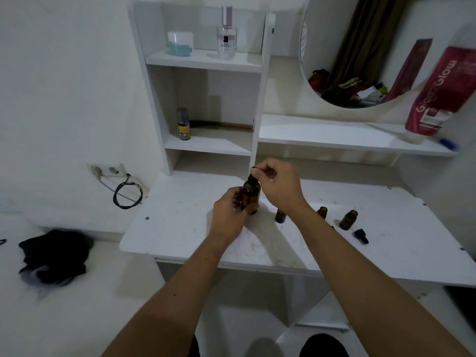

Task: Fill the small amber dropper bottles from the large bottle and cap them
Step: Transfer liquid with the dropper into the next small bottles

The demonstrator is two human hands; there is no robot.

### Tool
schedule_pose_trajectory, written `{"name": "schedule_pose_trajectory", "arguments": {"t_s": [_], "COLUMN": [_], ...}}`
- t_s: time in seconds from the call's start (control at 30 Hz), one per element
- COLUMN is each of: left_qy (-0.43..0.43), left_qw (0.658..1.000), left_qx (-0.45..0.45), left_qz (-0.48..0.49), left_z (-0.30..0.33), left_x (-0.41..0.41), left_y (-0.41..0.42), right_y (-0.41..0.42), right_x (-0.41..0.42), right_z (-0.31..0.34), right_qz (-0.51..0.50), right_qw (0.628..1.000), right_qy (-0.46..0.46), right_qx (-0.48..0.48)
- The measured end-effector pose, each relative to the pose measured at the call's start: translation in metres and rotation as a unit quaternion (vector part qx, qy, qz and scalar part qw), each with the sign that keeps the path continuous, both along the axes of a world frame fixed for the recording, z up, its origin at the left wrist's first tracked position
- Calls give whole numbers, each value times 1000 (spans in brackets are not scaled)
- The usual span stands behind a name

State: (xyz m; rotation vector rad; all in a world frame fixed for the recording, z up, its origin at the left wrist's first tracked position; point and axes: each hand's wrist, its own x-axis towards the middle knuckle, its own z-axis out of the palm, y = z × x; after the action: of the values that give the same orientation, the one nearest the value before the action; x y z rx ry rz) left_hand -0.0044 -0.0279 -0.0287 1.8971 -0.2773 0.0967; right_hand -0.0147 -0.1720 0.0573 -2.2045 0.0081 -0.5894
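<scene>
The large amber bottle (251, 193) stands upright over the white table (180, 228), and my left hand (228, 217) grips its body from the left. My right hand (279, 185) is above it, fingers pinched on its black cap (253, 170) at the neck. To the right, three small amber dropper bottles stand open: one (280, 215) beside my right wrist, one (322, 211) partly behind my forearm, one (348, 219) farther right. A black dropper cap (361, 235) lies on the table near the last bottle.
A white shelf unit (206, 140) rises behind the table with a small yellow bottle (183, 124), a comb, a perfume bottle (226, 33) and a jar. A red tube (435, 94) leans at the right by a round mirror. Black cloth (55, 256) lies at the left; a cable (127, 193) hangs from the wall socket.
</scene>
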Motion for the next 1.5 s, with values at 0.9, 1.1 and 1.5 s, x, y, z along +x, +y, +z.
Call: {"name": "schedule_pose_trajectory", "arguments": {"t_s": [0.9,1.1,1.5], "left_qy": [-66,-82,-36], "left_qw": [995,995,995], "left_qx": [-55,-30,29], "left_qz": [52,-54,-91], "left_z": [-1,-6,-1], "left_x": [-58,-76,-70], "left_y": [-23,-69,-129], "right_y": [-57,-107,-127], "right_x": [-64,-99,-111], "right_z": [67,43,24], "right_qz": [-51,-112,-122], "right_qw": [988,986,988], "right_qy": [-117,-83,-78], "right_qx": [81,96,59]}}
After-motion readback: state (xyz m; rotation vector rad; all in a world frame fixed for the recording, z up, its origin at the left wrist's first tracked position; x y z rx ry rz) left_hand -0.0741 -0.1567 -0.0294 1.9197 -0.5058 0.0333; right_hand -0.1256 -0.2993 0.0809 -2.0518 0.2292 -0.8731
